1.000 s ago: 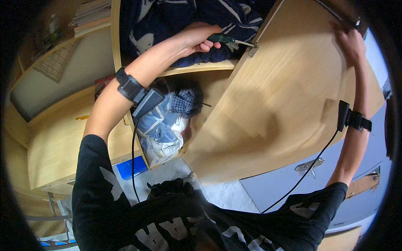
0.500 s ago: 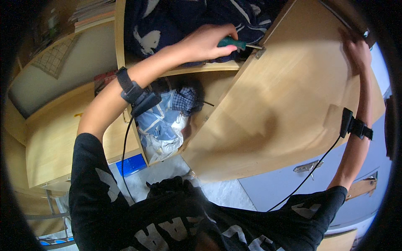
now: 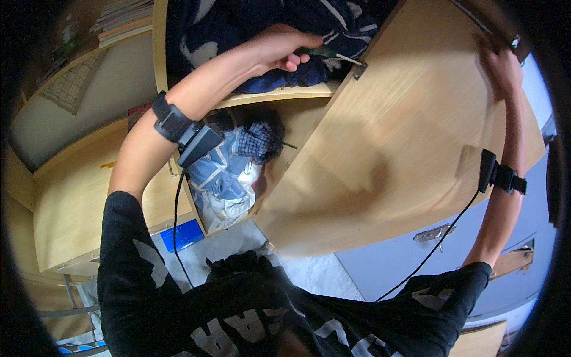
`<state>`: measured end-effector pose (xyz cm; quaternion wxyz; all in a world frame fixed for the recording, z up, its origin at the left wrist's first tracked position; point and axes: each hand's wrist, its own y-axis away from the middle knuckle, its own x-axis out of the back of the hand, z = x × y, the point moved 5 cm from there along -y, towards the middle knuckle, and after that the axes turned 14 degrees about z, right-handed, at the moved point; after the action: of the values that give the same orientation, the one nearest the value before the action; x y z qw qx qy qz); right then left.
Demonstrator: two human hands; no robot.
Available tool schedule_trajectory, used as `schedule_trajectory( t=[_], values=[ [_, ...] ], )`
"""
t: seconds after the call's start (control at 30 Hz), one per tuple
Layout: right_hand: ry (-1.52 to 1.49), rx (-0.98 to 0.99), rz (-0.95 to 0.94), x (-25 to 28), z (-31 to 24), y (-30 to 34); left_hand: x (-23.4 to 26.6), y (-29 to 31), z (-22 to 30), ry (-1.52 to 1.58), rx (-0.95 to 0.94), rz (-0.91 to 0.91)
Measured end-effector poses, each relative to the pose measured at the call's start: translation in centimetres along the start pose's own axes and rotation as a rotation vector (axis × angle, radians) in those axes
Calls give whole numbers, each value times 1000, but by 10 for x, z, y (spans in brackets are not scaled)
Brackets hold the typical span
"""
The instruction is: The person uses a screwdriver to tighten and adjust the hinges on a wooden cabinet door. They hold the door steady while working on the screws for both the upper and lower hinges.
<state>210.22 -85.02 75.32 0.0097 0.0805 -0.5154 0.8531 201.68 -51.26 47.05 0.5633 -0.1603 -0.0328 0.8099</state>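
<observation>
My left hand [image 3: 285, 49] is closed round the dark green handle of a screwdriver [image 3: 345, 58]. Its metal shaft reaches right, and the tip meets a small metal hinge [image 3: 359, 71] at the edge of a light wooden cabinet door [image 3: 386, 137]. The door hangs tilted, swung out from the cabinet. At its far right edge my right hand [image 3: 504, 70] grips the board, with some fingers lying against the wood and the rest hard to see.
Dark blue patterned cloth [image 3: 250, 35] fills the upper compartment. Below the shelf [image 3: 279, 94] lie blue and white clothes [image 3: 223, 172]. A wooden desk top [image 3: 107, 196] and a blue box [image 3: 182, 235] are at left. Behind the cabinet door is a grey-blue door with a handle [image 3: 434, 233].
My left hand has rolled over with the screwdriver, now showing curled fingertips underneath. The tip stays at the hinge. My right hand keeps its place on the door edge; the view has shifted slightly.
</observation>
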Motion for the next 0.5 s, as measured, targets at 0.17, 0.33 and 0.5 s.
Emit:
schedule_trajectory(
  t=[0.17,0.33,0.5],
  values=[
    [7,3,53,9,-3,6,-12,29,19,-948,-1259,87],
    [-12,-1,32,13,-7,5,-6,21,16,-607,-941,167],
    [-7,-11,-4,13,-7,4,-6,9,-15,193,-73,169]
  ],
)
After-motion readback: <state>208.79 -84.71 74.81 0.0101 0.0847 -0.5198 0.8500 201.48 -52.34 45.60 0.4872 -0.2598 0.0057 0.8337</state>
